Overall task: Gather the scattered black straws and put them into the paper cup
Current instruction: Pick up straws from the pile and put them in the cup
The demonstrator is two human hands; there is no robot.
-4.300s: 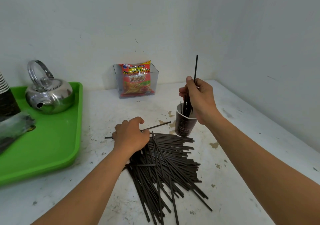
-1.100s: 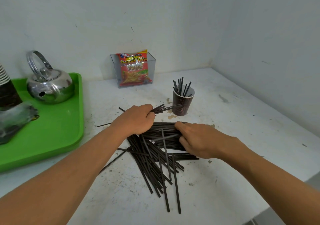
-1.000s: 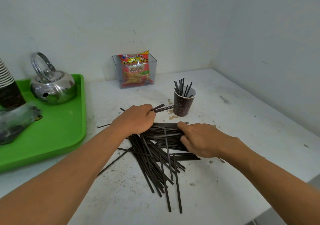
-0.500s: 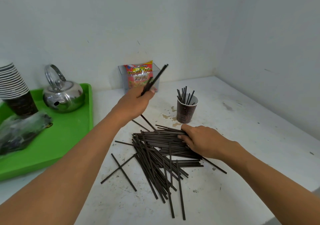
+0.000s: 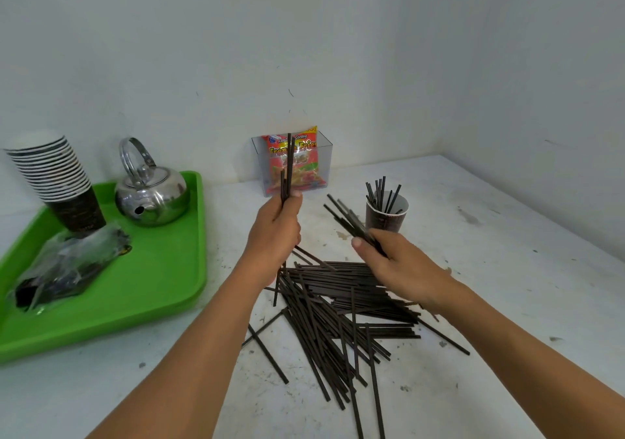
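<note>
A heap of black straws (image 5: pixel 338 306) lies scattered on the white table in front of me. My left hand (image 5: pixel 275 232) grips a small bunch of straws (image 5: pixel 287 168) held upright above the heap's far left edge. My right hand (image 5: pixel 395 264) holds another bunch (image 5: pixel 345 217) that slants up to the left, just in front of the paper cup. The brown paper cup (image 5: pixel 385 223) stands upright beyond the heap at the right, with several straws (image 5: pixel 382 195) standing in it.
A green tray (image 5: pixel 159 269) on the left carries a steel kettle (image 5: pixel 152 195), a stack of paper cups (image 5: pixel 57 181) and a plastic bag (image 5: pixel 71 266). A clear box with a snack packet (image 5: pixel 297 164) stands against the back wall. Walls close off the back and right.
My left hand turned its straws from slanted to upright. My right hand, which was pressing on the heap, rose off it with a bunch of straws in its fingers.
</note>
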